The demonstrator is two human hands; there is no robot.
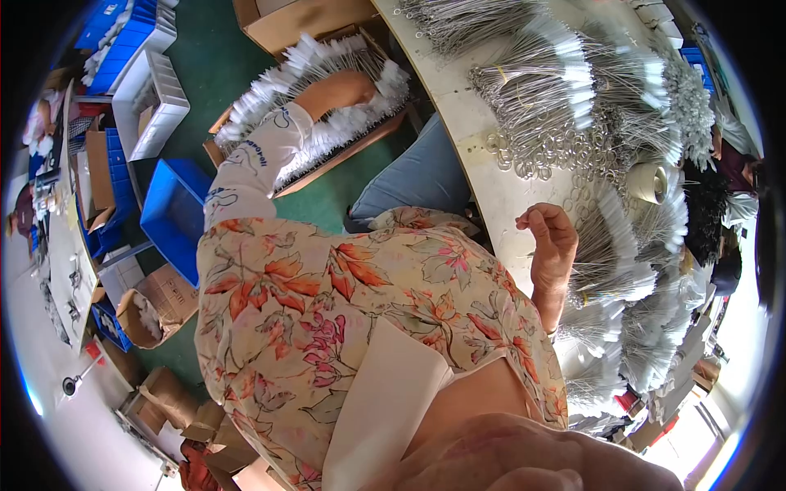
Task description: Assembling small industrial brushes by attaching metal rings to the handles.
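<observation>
Close, downward, head-worn fisheye view

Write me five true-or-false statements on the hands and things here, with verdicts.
1. The left hand reaches in among white-tipped wire pieces. True.
2. The right hand is inside the blue bin. False: it is raised beside the worktable.
3. A white sleeve covers the left forearm. True.
4. The carton under the left hand is on the worktable. False: it is left of it.
5. The shirt is floral. True.
</observation>
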